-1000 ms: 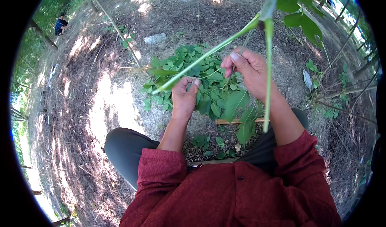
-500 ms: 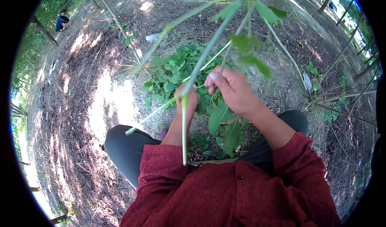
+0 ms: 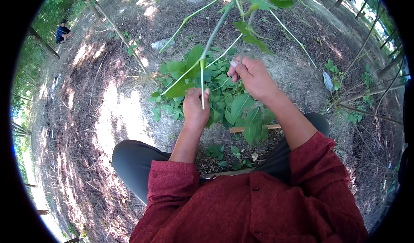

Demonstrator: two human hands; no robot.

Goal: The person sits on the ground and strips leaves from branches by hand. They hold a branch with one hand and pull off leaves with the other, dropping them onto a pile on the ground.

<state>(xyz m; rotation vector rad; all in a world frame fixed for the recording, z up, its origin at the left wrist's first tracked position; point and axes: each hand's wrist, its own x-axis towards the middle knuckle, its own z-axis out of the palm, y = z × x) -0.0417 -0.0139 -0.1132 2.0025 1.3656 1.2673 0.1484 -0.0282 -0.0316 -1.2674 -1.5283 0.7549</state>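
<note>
A leafy green branch (image 3: 211,38) with several bare side stalks rises in front of me, out past the top of the view. My right hand (image 3: 254,79) is closed in a pinch around a thin stem of it. Broad leaves (image 3: 252,124) hang below that hand. My left hand (image 3: 195,108) is closed, lower and to the left, behind a bare stalk end. Large green leaves (image 3: 183,70) stick up from its fingers, though the grip itself is partly hidden. Beyond both hands a heap of picked leaves (image 3: 174,103) lies on the ground.
A wooden strip (image 3: 254,128) lies between my bent legs, near a few loose leaves (image 3: 215,150). Thin trunks (image 3: 116,27) stand at the left and right. A pale stone (image 3: 161,44) lies beyond the heap. Another person (image 3: 62,32) is far off at the upper left.
The branch has shifted up and away from me, its stalk ends with it. My left hand shows more fully now, with large leaves above it. My right hand has moved slightly right.
</note>
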